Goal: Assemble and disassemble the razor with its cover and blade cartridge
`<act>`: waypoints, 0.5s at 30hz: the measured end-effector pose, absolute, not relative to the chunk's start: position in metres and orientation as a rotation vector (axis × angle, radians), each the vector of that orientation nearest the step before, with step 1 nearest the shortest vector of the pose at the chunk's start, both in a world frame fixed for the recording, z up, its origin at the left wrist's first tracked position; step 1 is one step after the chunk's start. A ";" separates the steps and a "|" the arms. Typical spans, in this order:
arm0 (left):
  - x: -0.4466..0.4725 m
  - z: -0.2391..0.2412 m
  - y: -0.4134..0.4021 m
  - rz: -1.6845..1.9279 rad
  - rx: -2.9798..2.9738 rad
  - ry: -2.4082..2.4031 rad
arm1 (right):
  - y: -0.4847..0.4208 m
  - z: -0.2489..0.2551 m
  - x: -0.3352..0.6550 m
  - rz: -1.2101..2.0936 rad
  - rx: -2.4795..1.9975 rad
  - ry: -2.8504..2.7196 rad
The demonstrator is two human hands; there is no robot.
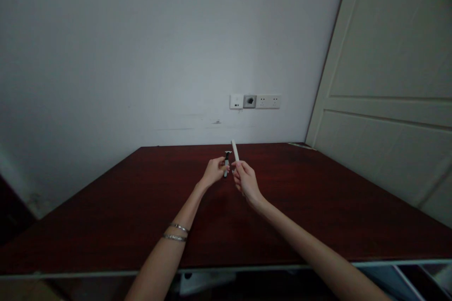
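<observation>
My left hand (215, 170) is closed on a razor (226, 165), thumb and fingers around its pale grey handle. The razor's dark neck and T-shaped head point up and away from me. Close beside it on the right, my right hand (245, 178) grips the lower end of a slim white stick (235, 150). That stick leans slightly left at its top, and its exact kind cannot be made out. Both things are above the middle of the dark red-brown tabletop (158, 197). Two silver bangles (175, 233) circle my left forearm.
Behind the tabletop rises a white wall (176, 56) with a row of sockets (267, 101). A pale panelled door (384, 80) stands at the right. A thin flat strip (302, 146) lies at the far right corner. Below the front edge, a white object (206, 283) shows dimly.
</observation>
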State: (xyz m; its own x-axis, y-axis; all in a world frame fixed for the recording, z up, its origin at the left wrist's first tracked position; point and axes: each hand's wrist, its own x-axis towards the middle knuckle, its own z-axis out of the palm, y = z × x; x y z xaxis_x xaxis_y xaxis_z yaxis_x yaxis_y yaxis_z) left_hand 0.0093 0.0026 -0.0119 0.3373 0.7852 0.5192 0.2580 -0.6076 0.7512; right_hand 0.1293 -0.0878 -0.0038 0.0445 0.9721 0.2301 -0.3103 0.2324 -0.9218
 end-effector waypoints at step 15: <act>0.009 -0.013 0.005 1.261 2.056 0.883 | -0.093 -0.024 0.128 1.225 -0.867 -1.061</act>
